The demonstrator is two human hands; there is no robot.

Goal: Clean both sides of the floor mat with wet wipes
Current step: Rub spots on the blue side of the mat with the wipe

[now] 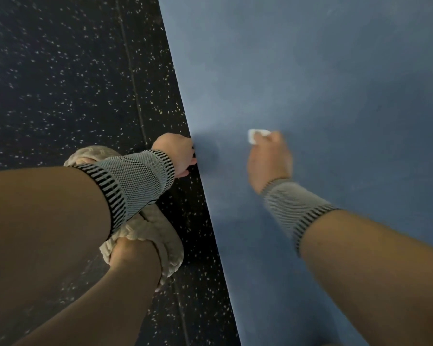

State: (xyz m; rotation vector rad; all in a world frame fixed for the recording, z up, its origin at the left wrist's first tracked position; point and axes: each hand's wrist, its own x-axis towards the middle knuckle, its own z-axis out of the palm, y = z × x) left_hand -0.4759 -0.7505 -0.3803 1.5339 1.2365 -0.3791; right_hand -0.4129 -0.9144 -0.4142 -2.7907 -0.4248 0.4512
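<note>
Centrally, the right hand [269, 159] pinches a white wet wipe [256, 135] against the blue floor mat [335, 83]; at nine o'clock, the left hand [178, 154] grips the mat's edge

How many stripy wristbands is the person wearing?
2. One wristband is on the left wrist by the mat's edge; the other wristband is on the right wrist, over the mat.

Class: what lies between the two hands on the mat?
Only bare blue mat, in the head view, between the left hand at its edge and the right hand holding the wipe.
</note>
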